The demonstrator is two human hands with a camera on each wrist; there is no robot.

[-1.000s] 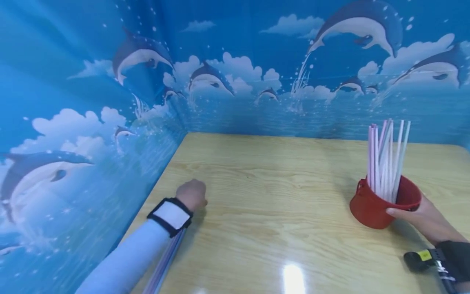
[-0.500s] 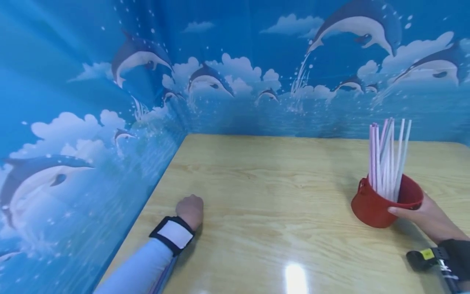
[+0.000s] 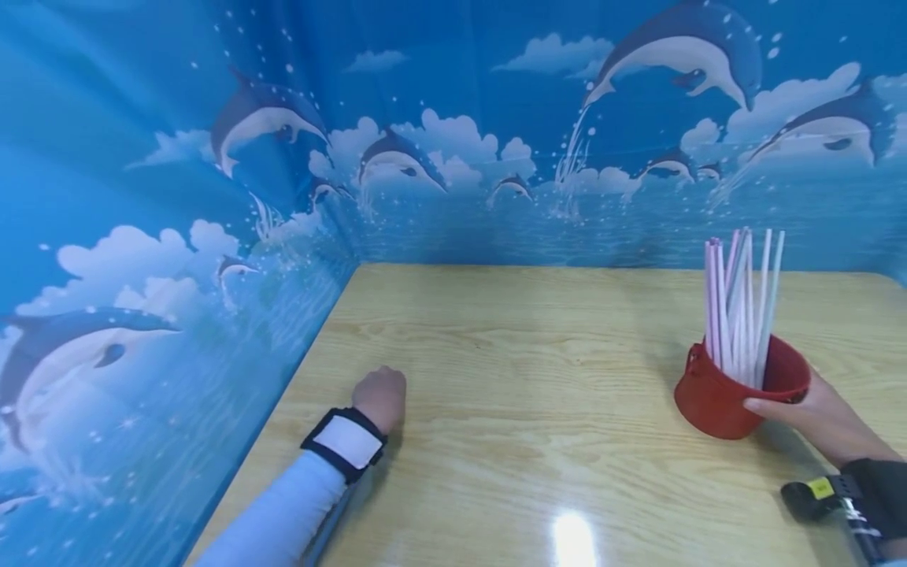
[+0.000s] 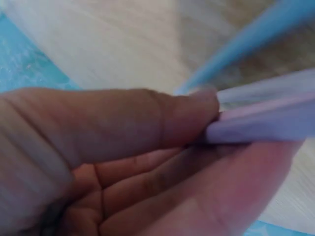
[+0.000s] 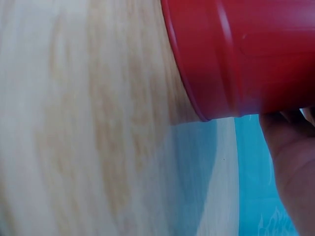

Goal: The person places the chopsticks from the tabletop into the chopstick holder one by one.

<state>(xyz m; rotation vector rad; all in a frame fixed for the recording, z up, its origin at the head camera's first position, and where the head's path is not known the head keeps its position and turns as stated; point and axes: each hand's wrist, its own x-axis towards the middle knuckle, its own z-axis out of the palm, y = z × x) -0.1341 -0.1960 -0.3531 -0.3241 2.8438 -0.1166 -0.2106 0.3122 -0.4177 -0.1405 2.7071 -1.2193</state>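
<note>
1. Nearest, at lower left: left hand (image 3: 380, 396) knuckles-up on the wooden table (image 3: 510, 370), forearm in a pale sleeve reaching in from the bottom edge, banded at the wrist.
2. Up close from the left wrist view: fingers (image 4: 113, 123) curled, pinching a small bundle of straws (image 4: 266, 123), lilac and pink, with a blue one angling away above.
3. Lower right: right hand (image 3: 815, 417) coming in from the right edge, thumb laid across the rim of the red cup (image 3: 730, 394), fingers wrapped round its far side, out of sight.
4. Slightly tilted under that grip: cup resting on the table's right side, well apart from the left hand.
5. Standing in the cup: loose sheaf of white and pink straws (image 3: 740, 307), fanned upward.
6. Farthest back: blue dolphin backdrop (image 3: 453, 142) along the rear and left edges.
</note>
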